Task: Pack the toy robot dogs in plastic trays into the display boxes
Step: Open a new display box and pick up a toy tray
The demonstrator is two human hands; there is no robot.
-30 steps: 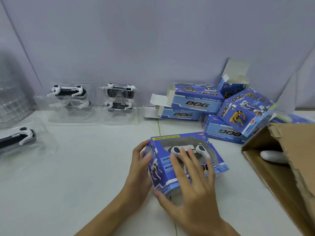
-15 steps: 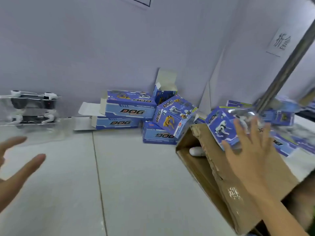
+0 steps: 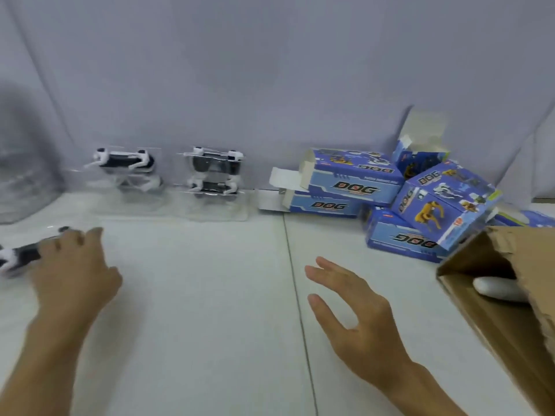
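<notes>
- Plainly, the left hand reaches to the far left of the counter, its fingers over the toy robot dog that lies there in a clear plastic tray; the blur keeps me from telling whether the fingers have closed on it or only touch it.
- The right hand hovers above the middle of the counter with fingers spread and relaxed, grasping nothing.
- Still to pack, as far as I can see: two stacks of trayed dogs against the back wall, one stack to the left and another stack just beside it, each seemingly two trays high, plus the dog under the left hand.
- To the right of them sits a heap of blue display boxes. Several have end flaps hanging open, so I judge them empty and waiting, though their insides are hidden.
- At the right edge a brown cardboard carton lies tipped toward the counter; a white rounded object shows inside, too unclear to name. Packed boxes probably go that way, but none is visible in it.
- No box is in either hand, so I take this as the start of a fresh round: fetch a dog, then a box.
- Readable writing: "DOG" in bold slanted letters on the box sides, upside down on some. The smaller print is too blurred to read.
</notes>
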